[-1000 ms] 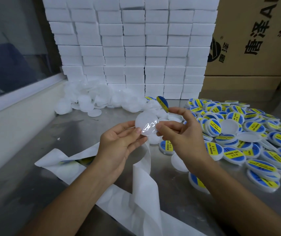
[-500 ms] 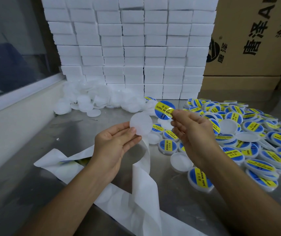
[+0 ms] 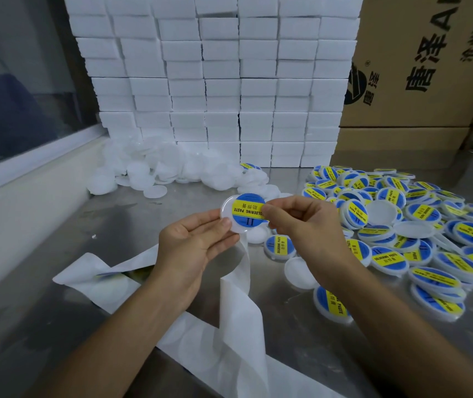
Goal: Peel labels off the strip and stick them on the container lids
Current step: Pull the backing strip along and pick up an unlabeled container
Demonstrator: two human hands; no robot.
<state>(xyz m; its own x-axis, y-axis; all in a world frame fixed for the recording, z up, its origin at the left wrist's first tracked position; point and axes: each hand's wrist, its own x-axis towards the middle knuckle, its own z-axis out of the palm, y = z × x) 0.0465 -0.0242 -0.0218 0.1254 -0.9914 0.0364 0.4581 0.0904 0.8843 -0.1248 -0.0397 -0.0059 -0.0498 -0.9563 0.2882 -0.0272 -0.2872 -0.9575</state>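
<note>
The white backing strip (image 3: 238,326) lies in loops on the steel counter (image 3: 43,326), nearest to the camera. Above it, the left hand (image 3: 192,248) holds a white lid (image 3: 229,222) by its edge with thumb and fingers. The right hand (image 3: 301,225) pinches the blue and yellow label (image 3: 248,209) that lies on this lid. To the right is a pile of labelled lids (image 3: 416,234); farther back are plain lids (image 3: 172,168) and stacked white boxes (image 3: 215,81).

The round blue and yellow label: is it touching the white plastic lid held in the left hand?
Touching. In the head view the round blue and yellow label lies flat on the white plastic lid, overlapping its face, with no gap visible.
</note>
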